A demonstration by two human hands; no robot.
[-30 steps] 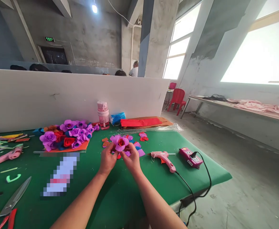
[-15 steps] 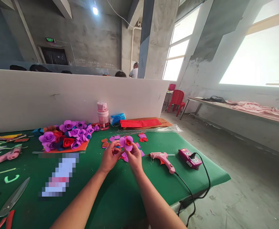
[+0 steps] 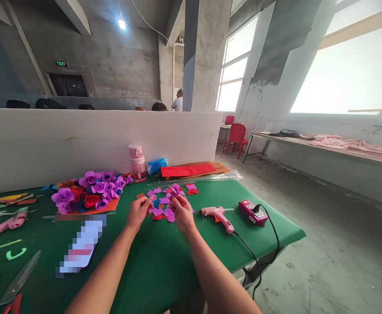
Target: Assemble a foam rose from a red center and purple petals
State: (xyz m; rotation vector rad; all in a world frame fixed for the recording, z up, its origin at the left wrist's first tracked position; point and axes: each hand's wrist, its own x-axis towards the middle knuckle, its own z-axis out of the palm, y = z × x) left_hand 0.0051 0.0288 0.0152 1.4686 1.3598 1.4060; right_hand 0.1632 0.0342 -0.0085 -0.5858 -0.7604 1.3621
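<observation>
In my right hand (image 3: 183,216) is a purple paper flower (image 3: 176,190), pinched between thumb and fingers over the green tabletop. My left hand (image 3: 137,213) is closed in a pinch a short way to the left, apart from the flower; what its fingertips hold, if anything, is too small to make out. Loose paper petals (image 3: 169,215) in purple, red, blue and brown lie around and between both hands. To the right of my right hand rests a pink glue gun (image 3: 221,218) on its stand, its nozzle pointing left.
A pile of paper flowers (image 3: 99,188) lies at the back left. Behind are a pink bottle (image 3: 137,165), a blue packet (image 3: 157,167) and red paper sheets (image 3: 191,170). A magenta power box (image 3: 252,213) with a black cord sits right; scissors (image 3: 21,277) and a blurred-out phone-like object (image 3: 82,244) lie left.
My hands have drawn apart: the left moved left, away from the flower. The flower in my right hand has tipped, so its red centre no longer faces me. The view has shifted slightly.
</observation>
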